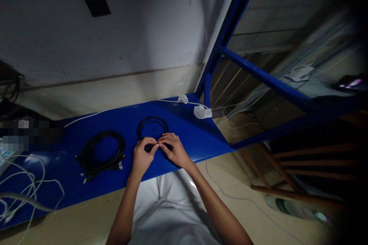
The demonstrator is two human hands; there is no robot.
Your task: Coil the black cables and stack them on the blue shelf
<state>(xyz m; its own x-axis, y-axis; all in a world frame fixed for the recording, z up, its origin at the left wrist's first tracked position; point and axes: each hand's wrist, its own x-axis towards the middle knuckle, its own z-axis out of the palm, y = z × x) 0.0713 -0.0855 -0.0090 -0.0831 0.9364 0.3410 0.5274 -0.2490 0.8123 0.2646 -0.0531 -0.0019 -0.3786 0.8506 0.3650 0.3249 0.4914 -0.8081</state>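
Observation:
A thin black cable (153, 118) lies in a loop on the blue shelf (198, 141) in front of me. At the loop's near side my left hand (145, 155) and my right hand (174, 149) meet, fingertips pinched together on the cable. The exact part between the fingers is too small to make out. To the left lies a thicker coil of black cable (83, 157), with plug ends showing pale tips at its near side.
White cables (34, 183) are tangled at the far left. A white cord (115, 109) runs along the back by the wall. Crumpled white paper (202, 112) lies near the right end. A blue metal frame (258, 72) rises at the right, with a wooden chair (281, 189) beyond.

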